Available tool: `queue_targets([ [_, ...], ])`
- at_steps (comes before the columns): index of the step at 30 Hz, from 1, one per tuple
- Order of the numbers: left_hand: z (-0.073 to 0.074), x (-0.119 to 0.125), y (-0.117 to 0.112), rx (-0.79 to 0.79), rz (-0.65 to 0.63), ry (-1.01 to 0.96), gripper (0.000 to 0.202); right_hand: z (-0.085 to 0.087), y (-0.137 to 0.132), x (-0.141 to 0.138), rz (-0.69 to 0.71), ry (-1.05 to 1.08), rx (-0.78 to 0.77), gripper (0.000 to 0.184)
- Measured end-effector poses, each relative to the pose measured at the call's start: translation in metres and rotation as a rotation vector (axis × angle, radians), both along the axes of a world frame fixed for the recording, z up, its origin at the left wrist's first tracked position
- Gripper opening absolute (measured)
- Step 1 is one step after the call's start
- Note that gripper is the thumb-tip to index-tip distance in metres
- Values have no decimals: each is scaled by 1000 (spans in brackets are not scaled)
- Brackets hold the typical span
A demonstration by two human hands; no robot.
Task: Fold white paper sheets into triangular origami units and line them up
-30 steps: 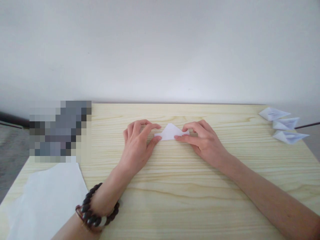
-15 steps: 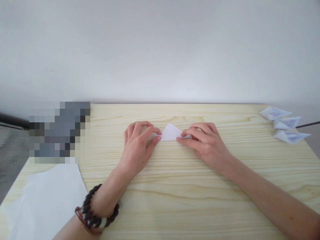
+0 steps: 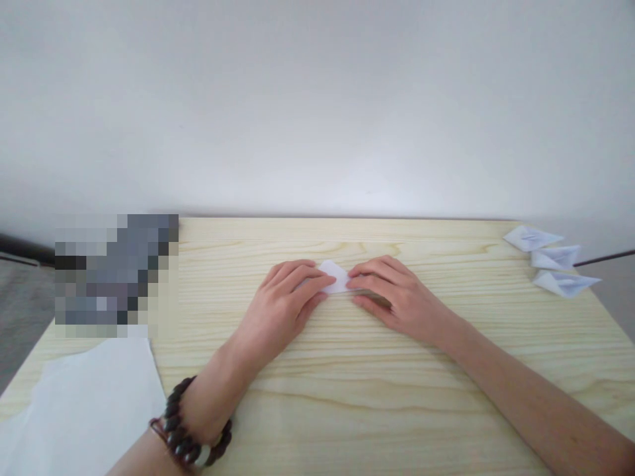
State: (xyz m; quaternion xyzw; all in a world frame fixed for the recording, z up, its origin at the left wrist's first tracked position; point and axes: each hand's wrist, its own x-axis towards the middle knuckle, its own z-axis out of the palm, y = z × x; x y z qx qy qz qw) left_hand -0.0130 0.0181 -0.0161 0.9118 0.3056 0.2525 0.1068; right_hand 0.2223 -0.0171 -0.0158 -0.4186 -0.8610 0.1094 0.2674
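- Your left hand (image 3: 290,301) and right hand (image 3: 391,297) press 1 folded paper (image 3: 337,274) mid-surface (image 3: 377,410), fingers flat, well apart from every edge.
- 3 folded pieces (image 3: 548,261) sit at the far right edge.
- 1 sheet (image 3: 94,396) lies at the near left corner.

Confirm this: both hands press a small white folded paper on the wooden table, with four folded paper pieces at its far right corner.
Wrong count: the head view shows three folded paper pieces there, not four. The rest holds.
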Motion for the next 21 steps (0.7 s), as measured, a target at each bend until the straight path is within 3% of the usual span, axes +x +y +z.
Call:
queue_targets([
  [10,6,3,-5,27,-33,-66,15,-4,-6,-2,-66,5,143,13],
  [21,9,1,-8,104,-75,-212,17,2,-14,-14,-13,61,273,8],
])
